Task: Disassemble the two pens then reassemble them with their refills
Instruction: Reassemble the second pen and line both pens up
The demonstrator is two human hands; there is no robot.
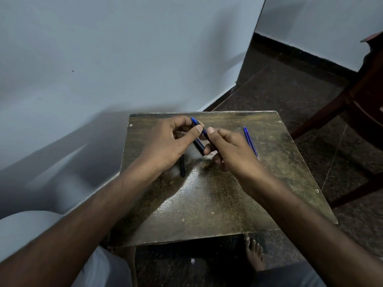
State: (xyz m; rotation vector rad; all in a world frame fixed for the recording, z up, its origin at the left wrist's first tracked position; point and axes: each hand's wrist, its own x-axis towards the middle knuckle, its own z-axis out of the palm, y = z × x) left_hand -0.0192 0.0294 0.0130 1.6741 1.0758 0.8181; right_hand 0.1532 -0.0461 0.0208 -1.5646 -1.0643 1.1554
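Above the far half of the small worn table [228, 204], both hands hold one dark pen with a blue tip [200, 143]. My left hand [170, 141] pinches its upper part between thumb and fingers. Around its lower part my right hand [230, 150] grips with thumb and fingers. The pen slants from upper left to lower right. A dark pen barrel [182, 166] lies on the table below my left hand, partly hidden by it. A thin blue refill [250, 141] lies on the table just right of my right hand.
The table stands close to a pale wall [103, 69] at the left. A dark wooden chair [356, 104] stands at the right on a dark speckled floor. A bare foot [255, 253] shows under the table's near edge.
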